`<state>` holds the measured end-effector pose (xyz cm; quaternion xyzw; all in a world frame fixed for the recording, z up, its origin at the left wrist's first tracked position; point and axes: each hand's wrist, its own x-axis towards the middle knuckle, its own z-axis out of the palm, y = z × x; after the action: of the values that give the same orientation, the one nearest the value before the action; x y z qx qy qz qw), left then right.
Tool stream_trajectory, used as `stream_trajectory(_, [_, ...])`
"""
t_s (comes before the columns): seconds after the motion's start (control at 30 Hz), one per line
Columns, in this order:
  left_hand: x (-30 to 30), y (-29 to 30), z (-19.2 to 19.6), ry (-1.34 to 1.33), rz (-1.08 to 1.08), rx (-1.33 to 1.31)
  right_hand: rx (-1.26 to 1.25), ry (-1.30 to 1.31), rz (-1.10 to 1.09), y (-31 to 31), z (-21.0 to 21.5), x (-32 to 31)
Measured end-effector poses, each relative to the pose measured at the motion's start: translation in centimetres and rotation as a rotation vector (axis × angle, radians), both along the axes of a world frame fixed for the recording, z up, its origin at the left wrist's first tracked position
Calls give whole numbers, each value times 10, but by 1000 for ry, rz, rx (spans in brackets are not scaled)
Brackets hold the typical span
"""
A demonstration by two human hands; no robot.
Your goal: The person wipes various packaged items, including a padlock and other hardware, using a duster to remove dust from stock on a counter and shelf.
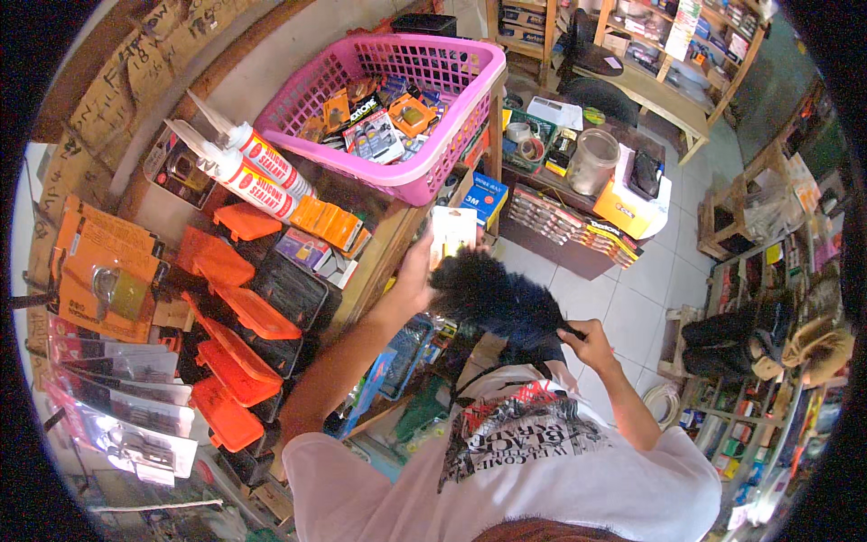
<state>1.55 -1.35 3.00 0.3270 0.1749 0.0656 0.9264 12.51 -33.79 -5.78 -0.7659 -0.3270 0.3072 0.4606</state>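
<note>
My left hand [417,274] is closed on a small white carded package [452,229], held up beside the wooden shelf edge. Its printed front is partly covered by a black feather duster [497,296]. My right hand [589,345] grips the duster's thin dark handle, and the fluffy head reaches left to the package and the fingers of my left hand. Whether the feathers press on the card or only pass in front of it, I cannot tell. Just beyond my left hand stands a blue box [485,196].
A pink basket [433,172] of carded packages rests on the shelf. Left of it lie silicone sealant tubes [244,181], small orange boxes [327,224] and black bins with orange lids [237,375]. Carded padlocks [107,285] hang at far left. A goods-laden table [551,230] stands ahead.
</note>
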Motion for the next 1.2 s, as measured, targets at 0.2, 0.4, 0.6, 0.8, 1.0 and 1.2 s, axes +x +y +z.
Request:
stream_trajectory(0.2, [-3, -1, 13, 0, -76, -192, 4, 40, -47, 10, 2, -5])
stream_trajectory(0.4, [-7, -2, 13, -17, -91, -105, -68, 22, -12, -8, -31, 16])
stream_trajectory(0.6, [-8, -2, 16, -91, -128, -144, 56, 18, -47, -8, -32, 23])
stream_trajectory(0.8, [-9, -7, 24, -70, -66, -209, 105, 243, -120, 0, -6, -4])
stream_trajectory(1.0, [-7, -12, 15, -267, -59, -435, 218, 122, -130, 35, -32, -39])
stream_trajectory(1.2, [-8, -9, 16, -157, 24, -316, 191, 237, -103, 44, -5, -31])
